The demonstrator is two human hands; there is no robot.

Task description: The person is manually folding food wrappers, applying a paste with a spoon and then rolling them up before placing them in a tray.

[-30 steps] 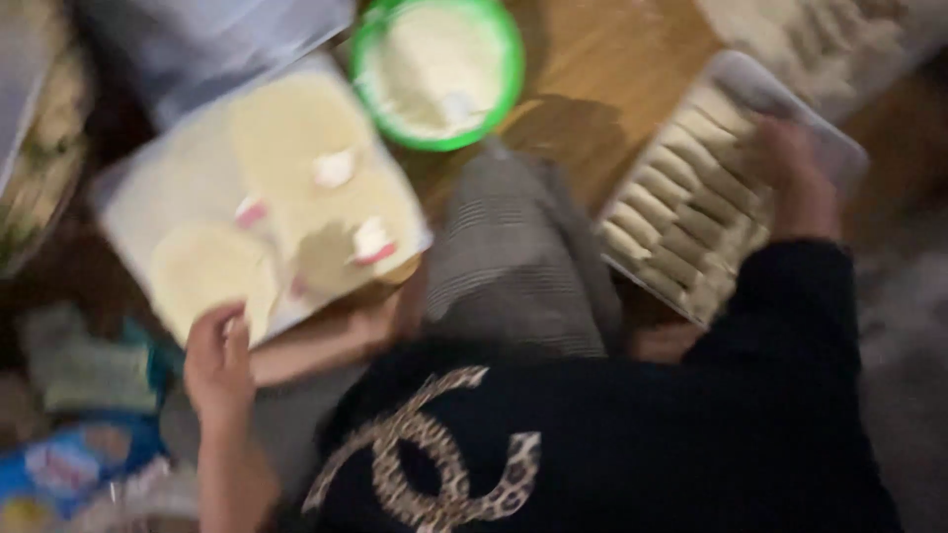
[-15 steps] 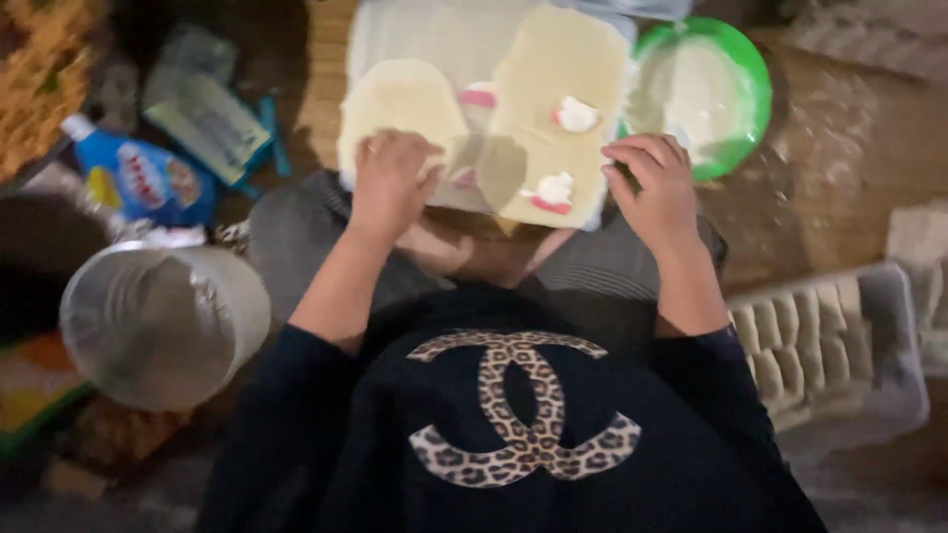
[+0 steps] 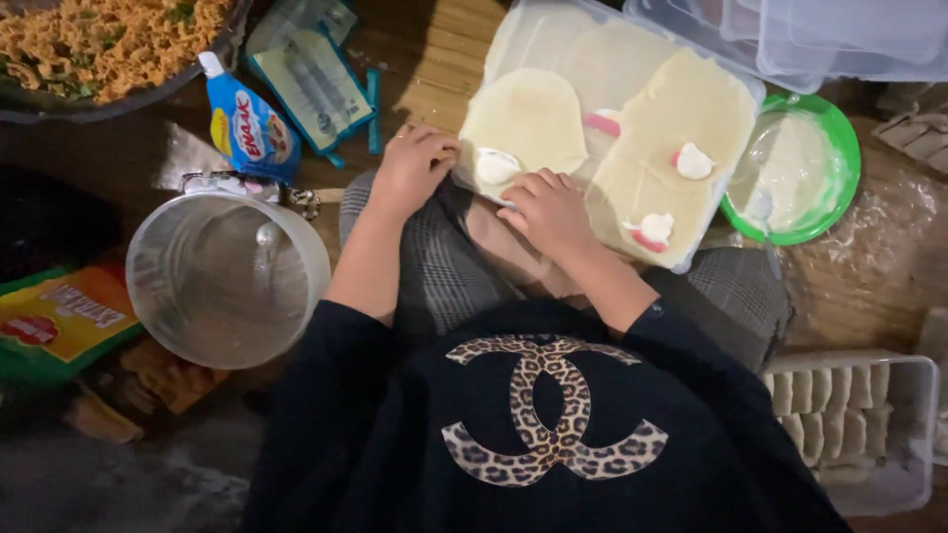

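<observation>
Here the left hand [image 3: 413,170] rests with bent fingers on the near edge of the white rectangular plastic board [image 3: 513,49]; its grip cannot be told. The right hand [image 3: 549,209], fingers curled, pinches the near rim of a pale round dough wrapper [image 3: 528,118] on that board, beside a white filling dollop [image 3: 494,165]. Farther off sits a green-rimmed round bowl [image 3: 834,138].

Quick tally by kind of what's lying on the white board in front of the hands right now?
Round dough wrappers: 3
White filling pieces: 3
Pink filling strips: 2 seen, a third only partly visible
Total: 8
The left hand and right hand rest at the board edge.
</observation>
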